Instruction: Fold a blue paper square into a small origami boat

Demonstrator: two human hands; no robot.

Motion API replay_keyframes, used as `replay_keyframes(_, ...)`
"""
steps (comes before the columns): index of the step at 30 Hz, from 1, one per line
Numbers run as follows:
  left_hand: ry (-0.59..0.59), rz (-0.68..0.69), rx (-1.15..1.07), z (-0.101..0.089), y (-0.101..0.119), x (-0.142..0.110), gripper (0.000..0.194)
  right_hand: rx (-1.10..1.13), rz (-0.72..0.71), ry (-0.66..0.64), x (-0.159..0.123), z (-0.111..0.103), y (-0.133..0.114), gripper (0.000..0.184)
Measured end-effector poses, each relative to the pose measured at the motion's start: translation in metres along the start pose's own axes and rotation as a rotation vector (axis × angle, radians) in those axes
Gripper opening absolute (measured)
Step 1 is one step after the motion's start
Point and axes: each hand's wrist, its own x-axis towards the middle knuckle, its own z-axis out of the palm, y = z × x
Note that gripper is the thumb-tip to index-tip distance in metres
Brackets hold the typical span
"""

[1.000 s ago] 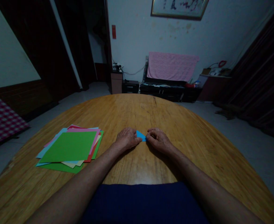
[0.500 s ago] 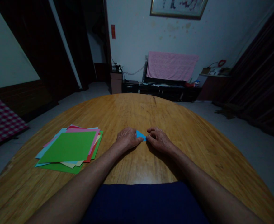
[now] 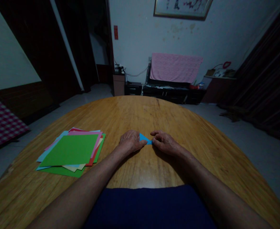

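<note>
blue paper (image 3: 144,138) partly under fingers (image 3: 155,136), framed picture (image 3: 183,8) cut off

Folded blue paper (image 3: 144,139) and the loose coloured sheets (image 3: 69,150): thin, smooth, matt paper. Tabletop (image 3: 140,114): wood, grain showing, glossy varnished finish. Pink towel (image 3: 175,67): soft, textured cloth. Dark blue cloth (image 3: 149,206) at the table edge: matt.

A small piece of blue origami paper (image 3: 144,138), folded into a narrow pointed shape, spans the gap between the left hand (image 3: 131,142) and right hand (image 3: 164,143), its ends held in their fingers.
</note>
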Motion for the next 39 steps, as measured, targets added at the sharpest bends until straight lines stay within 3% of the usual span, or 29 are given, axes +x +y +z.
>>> replay_keyframes(8, 0.011, 0.006, 0.005, 0.001, -0.001, 0.000, 0.039, -0.044, 0.032, 0.057, 0.001, 0.003, -0.002, 0.025)
replay_keyframes(13, 0.004, 0.007, 0.004, 0.000, 0.001, -0.001, 0.038, -0.006, 0.072, 0.028, 0.001, 0.002, -0.001, 0.024)
replay_keyframes(19, 0.000, -0.007, 0.035, -0.002, 0.004, -0.002, 0.038, -0.089, 0.007, 0.005, 0.002, 0.001, -0.003, 0.024)
replay_keyframes(24, 0.008, -0.003, 0.044, -0.002, 0.004, -0.002, 0.039, -0.126, 0.004, 0.062, 0.002, 0.006, -0.005, 0.023)
replay_keyframes(35, 0.021, 0.021, 0.011, 0.004, -0.002, 0.002, 0.040, -0.149, 0.068, 0.184, 0.002, 0.023, -0.008, 0.001)
replay_keyframes(39, 0.009, 0.027, -0.030, 0.002, -0.005, 0.002, 0.029, -0.208, 0.130, 0.146, 0.001, 0.025, -0.011, 0.011)
